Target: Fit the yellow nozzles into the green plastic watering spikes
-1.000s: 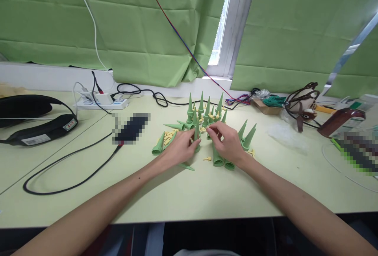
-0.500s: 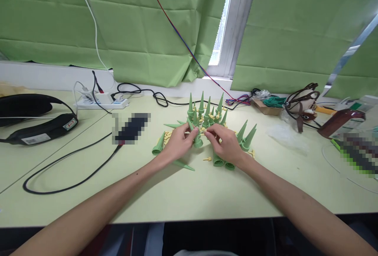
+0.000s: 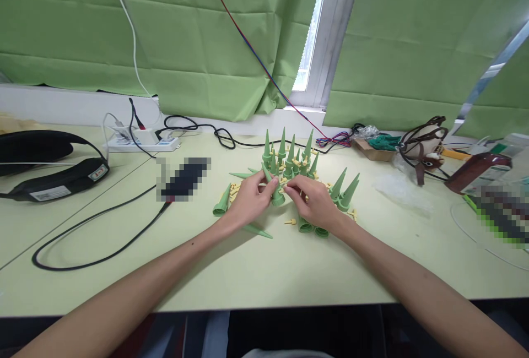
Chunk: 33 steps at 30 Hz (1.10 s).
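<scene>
My left hand [image 3: 250,199] is closed around a green plastic watering spike [image 3: 278,199], holding it tilted with its wide cap end toward me. Close beside the cap, the thumb and fingers of my right hand [image 3: 314,199] pinch a small yellow valve, mostly hidden by the fingertips. Several green spikes [image 3: 283,146] stand upright behind my hands, with yellow valves among them. Two more spikes [image 3: 349,195] stand to the right. Under my right hand lie open-ended green caps [image 3: 321,232]. One loose yellow valve [image 3: 290,222] rests on the table between my wrists.
Left of my hands, another green spike [image 3: 223,204] leans by a pile of yellow valves. A blurred dark device [image 3: 184,179] with a black cable lies farther left, before a white power strip [image 3: 144,144]. Clear plastic wrapping [image 3: 403,193] and a cardboard box [image 3: 374,150] sit at right.
My right fingertips have moved slightly left, up against the spike's cap. The spike in my left hand has shifted a little; the things around stay put.
</scene>
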Available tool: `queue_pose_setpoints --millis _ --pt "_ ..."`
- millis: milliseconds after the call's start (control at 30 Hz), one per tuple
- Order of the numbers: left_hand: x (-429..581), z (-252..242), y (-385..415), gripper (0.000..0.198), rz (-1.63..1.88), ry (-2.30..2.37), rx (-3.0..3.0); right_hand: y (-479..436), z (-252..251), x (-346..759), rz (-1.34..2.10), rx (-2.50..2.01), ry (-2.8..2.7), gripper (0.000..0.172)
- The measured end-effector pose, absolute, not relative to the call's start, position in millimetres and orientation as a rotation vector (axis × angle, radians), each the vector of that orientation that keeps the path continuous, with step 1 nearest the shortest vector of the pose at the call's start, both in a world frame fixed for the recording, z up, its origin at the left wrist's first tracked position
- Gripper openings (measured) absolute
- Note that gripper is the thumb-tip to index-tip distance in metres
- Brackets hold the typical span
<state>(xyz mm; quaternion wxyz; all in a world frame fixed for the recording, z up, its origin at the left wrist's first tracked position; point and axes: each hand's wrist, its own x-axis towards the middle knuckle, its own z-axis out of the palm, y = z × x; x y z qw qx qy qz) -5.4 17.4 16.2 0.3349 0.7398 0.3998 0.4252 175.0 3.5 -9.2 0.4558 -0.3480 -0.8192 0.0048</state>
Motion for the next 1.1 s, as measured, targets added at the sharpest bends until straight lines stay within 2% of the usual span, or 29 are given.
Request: queue_pose_setpoints --millis 567,1100 --pt "-4.8 14.9 12.9 0.024 1.114 1.083 2.055 3.0 -9.9 174.5 0.045 -0.889 -2.055 0.016" --pt "-5.1 9.1 12.1 0.023 1.205 1.051 2.306 -1.4 -2.9 169.8 0.363 -1.038 -1.894 0.019"
